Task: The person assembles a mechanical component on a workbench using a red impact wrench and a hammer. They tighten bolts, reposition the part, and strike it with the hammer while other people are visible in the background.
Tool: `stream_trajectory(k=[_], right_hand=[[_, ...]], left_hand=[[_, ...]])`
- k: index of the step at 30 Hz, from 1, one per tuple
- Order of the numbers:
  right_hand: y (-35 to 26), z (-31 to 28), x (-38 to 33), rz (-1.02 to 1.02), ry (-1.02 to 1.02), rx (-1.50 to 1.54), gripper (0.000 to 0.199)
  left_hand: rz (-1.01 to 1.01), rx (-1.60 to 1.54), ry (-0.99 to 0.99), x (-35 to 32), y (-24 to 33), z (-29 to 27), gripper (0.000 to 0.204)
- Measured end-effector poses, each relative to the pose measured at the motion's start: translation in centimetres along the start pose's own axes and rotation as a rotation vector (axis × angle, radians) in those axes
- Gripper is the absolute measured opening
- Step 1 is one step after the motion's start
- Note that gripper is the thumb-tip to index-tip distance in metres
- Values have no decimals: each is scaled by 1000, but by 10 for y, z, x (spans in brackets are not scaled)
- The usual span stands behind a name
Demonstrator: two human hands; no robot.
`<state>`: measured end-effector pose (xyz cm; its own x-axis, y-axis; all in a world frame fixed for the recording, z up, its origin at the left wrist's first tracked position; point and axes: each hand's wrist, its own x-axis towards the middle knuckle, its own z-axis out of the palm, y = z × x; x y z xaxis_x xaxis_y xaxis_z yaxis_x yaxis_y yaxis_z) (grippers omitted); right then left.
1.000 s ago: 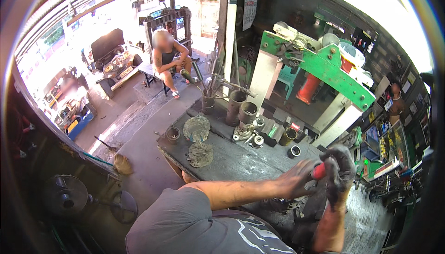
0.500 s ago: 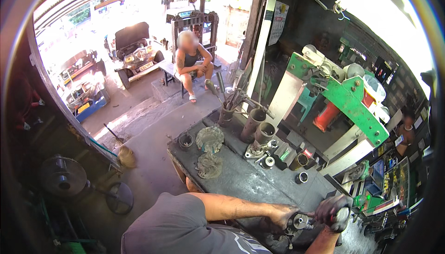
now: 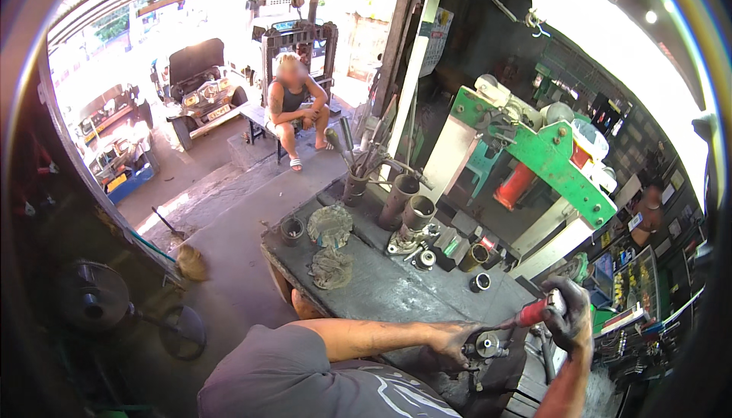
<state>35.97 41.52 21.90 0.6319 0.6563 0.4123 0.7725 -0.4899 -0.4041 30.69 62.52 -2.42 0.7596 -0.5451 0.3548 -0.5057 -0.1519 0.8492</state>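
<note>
Daylight pours in from the yard (image 3: 217, 147) beyond the workbench (image 3: 389, 285), washing out so white I'd squint. Left of the bench, the standing fan (image 3: 95, 294) sinks into gloom. A pale sheen lies on the benchtop. Beyond it, the seated person's (image 3: 287, 103) face is blurred; farthest from it, straight lines bow toward darkness.

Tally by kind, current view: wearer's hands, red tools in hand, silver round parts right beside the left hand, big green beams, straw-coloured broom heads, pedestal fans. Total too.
Wearer's hands: 2 (left hand, right hand)
Red tool: 1
Silver round part: 1
Green beam: 1
Broom head: 1
Pedestal fan: 1
Total: 7
</note>
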Motion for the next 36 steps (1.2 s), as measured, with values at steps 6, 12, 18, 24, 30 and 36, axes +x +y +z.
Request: stream_trajectory(k=[6, 12, 18, 24, 30, 36], right_hand=[[-85, -41, 26, -173, -491, -229, 45], [-84, -36, 35, 241, -489, -627, 48], [-82, -36, 36, -124, -383, -352, 36], [-83, -38, 32, 125, -493, -445, 52], [-86, -36, 27, 304, -404, -582, 47], [-84, -38, 26, -10, -462, -397, 49]], left_hand=[[-167, -55, 43, -4, -8, 7, 48], [191, 195, 411, -7, -44, 28, 36], [3, 173, 321, -11, -44, 28, 35], [-24, 210, 336, -12, -41, 30, 33], [20, 194, 394, -11, -41, 32, 31], [22, 185, 447, -15, -28, 27, 30]])
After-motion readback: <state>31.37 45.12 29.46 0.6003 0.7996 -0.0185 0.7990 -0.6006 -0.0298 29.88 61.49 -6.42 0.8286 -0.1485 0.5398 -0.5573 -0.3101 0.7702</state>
